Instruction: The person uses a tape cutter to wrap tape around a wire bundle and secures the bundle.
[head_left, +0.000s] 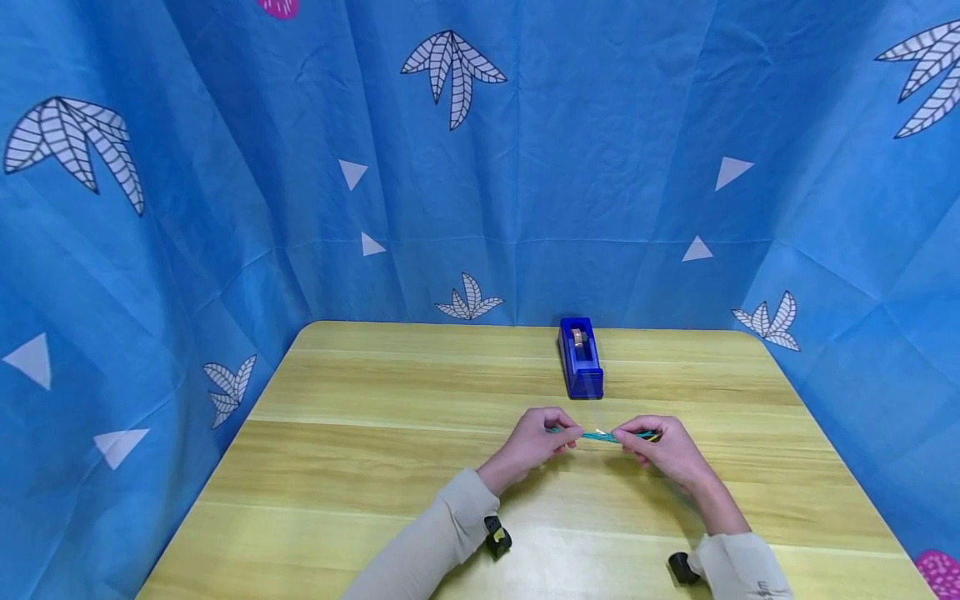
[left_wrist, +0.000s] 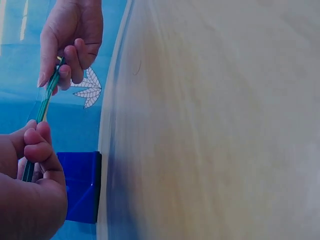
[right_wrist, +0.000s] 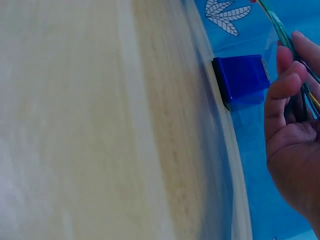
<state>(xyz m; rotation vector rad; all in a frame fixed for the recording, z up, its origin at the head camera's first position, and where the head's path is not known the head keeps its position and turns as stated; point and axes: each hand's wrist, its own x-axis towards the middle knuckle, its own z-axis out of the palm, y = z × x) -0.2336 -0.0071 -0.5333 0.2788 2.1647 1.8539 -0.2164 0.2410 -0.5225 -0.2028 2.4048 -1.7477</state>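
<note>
A bundle of thin green strands (head_left: 598,436), with some yellow among them, stretches between the two hands above the table. My left hand (head_left: 534,442) pinches its left end between thumb and fingers. At the other end, the thumb and fingers of my right hand (head_left: 666,450) grip the bundle. Loose strand ends (right_wrist: 311,97) fan out past the right fingers in the right wrist view. A glossy clear strip of tape (right_wrist: 272,37) shows at the bundle between the hands. Just beyond the hands stands a blue tape dispenser (head_left: 585,383).
The wood-grain table (head_left: 360,467) carries the dispenser near its back edge. Behind it and along both sides hangs a blue curtain (head_left: 600,167) with leaf and triangle prints. Black wrist straps (head_left: 497,537) sit at the sleeve cuffs.
</note>
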